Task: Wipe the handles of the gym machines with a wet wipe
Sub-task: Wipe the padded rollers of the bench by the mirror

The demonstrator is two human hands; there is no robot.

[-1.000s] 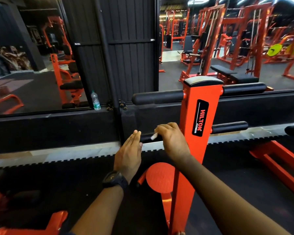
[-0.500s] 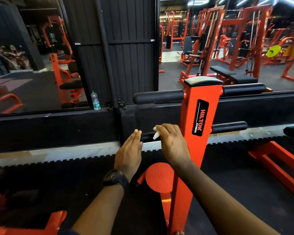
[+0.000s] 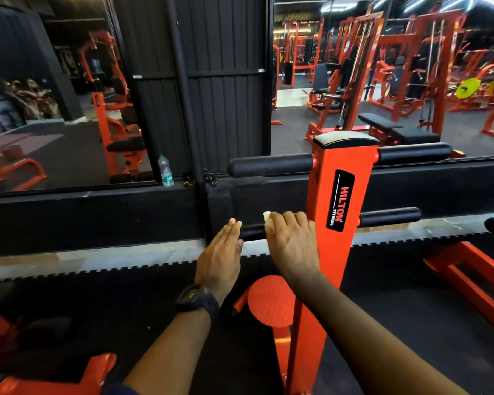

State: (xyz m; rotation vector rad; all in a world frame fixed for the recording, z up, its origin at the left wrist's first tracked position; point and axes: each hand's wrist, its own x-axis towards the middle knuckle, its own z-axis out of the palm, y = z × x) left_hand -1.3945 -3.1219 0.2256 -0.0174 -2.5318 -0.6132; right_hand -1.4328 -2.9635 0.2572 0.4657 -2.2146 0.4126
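While my right hand [image 3: 293, 246] curls over the lower black handle [image 3: 253, 232] on the left side of the orange post [image 3: 334, 223], it grips the white wet wipe [image 3: 267, 220] against the bar. My left hand [image 3: 220, 252] lies flat, fingers straight and together, at the handle's free end; whether it touches, I cannot tell. A black watch [image 3: 196, 297] sits on that wrist.

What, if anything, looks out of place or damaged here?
Nothing spilled or broken. Stray items: a water bottle stands upright on the ledge below the mirror, with small black-and-yellow objects beside it. The black cap on the orange post looks pale and scuffed or dusty.
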